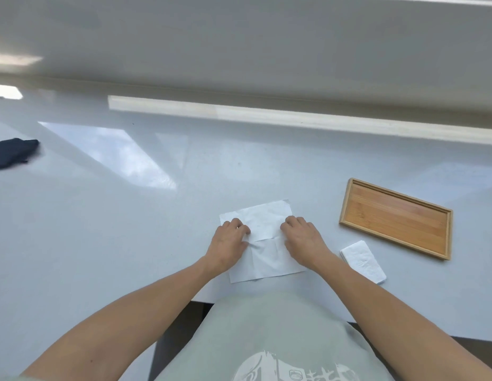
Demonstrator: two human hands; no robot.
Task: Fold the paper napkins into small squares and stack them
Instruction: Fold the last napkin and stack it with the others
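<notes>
Straight ahead at the table (102, 229) edge, head view: the open napkin (267, 257) runs lengthwise away from you. Your left hand (229, 243) and right hand (302, 240) press flat on its side edges, equally near, fingers curled, neither pinching; fold far half toward you.

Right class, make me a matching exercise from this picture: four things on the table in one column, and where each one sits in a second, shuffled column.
Things
1. open napkin
2. wooden tray
3. pile of folded napkins
4. dark cloth

Places
A. far left edge of the table
B. under both hands
C. right of the open napkin, nearer the person than the tray
D. far right, empty

Pairs: 1-B, 2-D, 3-C, 4-A
</notes>
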